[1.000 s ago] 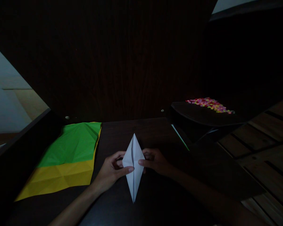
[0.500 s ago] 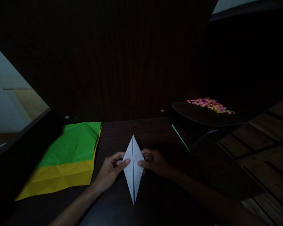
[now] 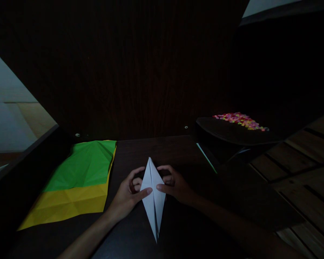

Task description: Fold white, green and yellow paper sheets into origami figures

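A white sheet of paper folded into a long diamond (image 3: pixel 157 207) is held above the dark tabletop, one point away from me and one towards me. A split runs down its middle from tip to tip. My left hand (image 3: pixel 128 194) grips its left corner, thumb lying on top and fingers bent behind the edge. On the right corner my right hand (image 3: pixel 178 187) does the same, its thumb tip close to the left one. The fingertips behind the paper are partly hidden.
Creased green paper (image 3: pixel 83 163) overlaps yellow paper (image 3: pixel 70 201) at the left, beside a dark raised side board (image 3: pixel 24 158). Right of my hands lies a thin pale-green strip (image 3: pixel 206 158). Small pink, red and yellow pieces (image 3: pixel 240 119) are heaped on a dark curved ledge (image 3: pixel 218 131).
The paper diamond has tilted slightly, its far tip shifting left and its near tip right and closer to me. My index fingers have lifted away from its edges a little.
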Demonstrator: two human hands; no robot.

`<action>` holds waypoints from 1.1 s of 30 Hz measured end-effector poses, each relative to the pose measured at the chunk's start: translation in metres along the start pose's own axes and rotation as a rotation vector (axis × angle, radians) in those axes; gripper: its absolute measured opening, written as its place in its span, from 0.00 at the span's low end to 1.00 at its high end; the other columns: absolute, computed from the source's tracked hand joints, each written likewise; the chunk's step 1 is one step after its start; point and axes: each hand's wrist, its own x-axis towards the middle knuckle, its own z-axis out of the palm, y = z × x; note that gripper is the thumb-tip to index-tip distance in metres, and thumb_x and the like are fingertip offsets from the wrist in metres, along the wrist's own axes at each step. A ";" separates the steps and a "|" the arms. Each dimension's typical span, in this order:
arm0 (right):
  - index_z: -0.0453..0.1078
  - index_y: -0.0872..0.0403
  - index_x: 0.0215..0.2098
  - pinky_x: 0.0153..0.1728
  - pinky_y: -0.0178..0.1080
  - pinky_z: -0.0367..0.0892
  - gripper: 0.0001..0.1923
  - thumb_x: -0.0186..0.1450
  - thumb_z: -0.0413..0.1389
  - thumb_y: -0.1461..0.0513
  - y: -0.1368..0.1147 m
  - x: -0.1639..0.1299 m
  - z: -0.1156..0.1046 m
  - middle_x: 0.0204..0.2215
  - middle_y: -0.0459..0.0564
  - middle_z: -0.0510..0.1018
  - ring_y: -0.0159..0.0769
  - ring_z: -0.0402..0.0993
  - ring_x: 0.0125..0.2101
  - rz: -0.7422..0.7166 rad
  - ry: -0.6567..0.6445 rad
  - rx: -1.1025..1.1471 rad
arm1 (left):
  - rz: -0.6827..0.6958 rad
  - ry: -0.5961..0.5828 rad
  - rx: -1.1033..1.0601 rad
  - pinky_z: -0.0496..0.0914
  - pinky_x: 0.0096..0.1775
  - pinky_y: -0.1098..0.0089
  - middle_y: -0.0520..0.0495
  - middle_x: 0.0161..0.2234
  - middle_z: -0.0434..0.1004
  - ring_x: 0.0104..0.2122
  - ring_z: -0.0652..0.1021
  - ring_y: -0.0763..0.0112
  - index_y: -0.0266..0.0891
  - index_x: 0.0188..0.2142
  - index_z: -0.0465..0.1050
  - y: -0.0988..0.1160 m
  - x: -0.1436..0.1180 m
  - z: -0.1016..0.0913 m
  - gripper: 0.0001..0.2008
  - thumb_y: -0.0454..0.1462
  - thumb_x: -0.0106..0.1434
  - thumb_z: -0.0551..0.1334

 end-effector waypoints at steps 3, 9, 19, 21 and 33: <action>0.59 0.54 0.55 0.20 0.30 0.65 0.32 0.56 0.64 0.58 -0.001 0.001 0.000 0.20 0.38 0.73 0.30 0.71 0.19 0.035 0.027 -0.045 | 0.000 -0.014 0.023 0.72 0.35 0.69 0.54 0.27 0.74 0.30 0.78 0.69 0.38 0.59 0.60 -0.001 0.000 -0.001 0.38 0.38 0.51 0.71; 0.70 0.58 0.41 0.15 0.30 0.62 0.20 0.57 0.61 0.52 -0.006 -0.001 0.002 0.22 0.46 0.77 0.29 0.69 0.16 0.087 -0.055 -0.079 | 0.063 -0.078 0.215 0.72 0.39 0.68 0.45 0.41 0.81 0.38 0.77 0.62 0.38 0.57 0.68 0.001 -0.002 -0.003 0.25 0.44 0.63 0.61; 0.67 0.57 0.21 0.18 0.31 0.57 0.24 0.61 0.55 0.46 0.004 -0.001 0.000 0.17 0.43 0.69 0.28 0.64 0.17 0.035 -0.034 -0.185 | 0.150 -0.187 0.486 0.71 0.42 0.66 0.48 0.44 0.80 0.38 0.76 0.62 0.41 0.60 0.62 0.004 -0.009 0.002 0.24 0.42 0.66 0.56; 0.67 0.57 0.20 0.17 0.31 0.57 0.26 0.60 0.54 0.44 0.003 -0.002 0.000 0.16 0.44 0.68 0.28 0.64 0.17 0.053 -0.036 -0.204 | 0.171 -0.176 0.505 0.70 0.43 0.66 0.48 0.45 0.79 0.39 0.76 0.62 0.41 0.61 0.62 0.003 -0.010 0.003 0.24 0.41 0.66 0.56; 0.61 0.54 0.13 0.13 0.30 0.52 0.32 0.60 0.48 0.39 -0.006 -0.005 0.005 0.09 0.42 0.62 0.26 0.58 0.11 0.069 -0.097 -0.278 | 0.296 -0.191 0.634 0.68 0.45 0.66 0.46 0.39 0.77 0.38 0.75 0.63 0.44 0.61 0.61 0.008 -0.013 0.005 0.22 0.39 0.67 0.54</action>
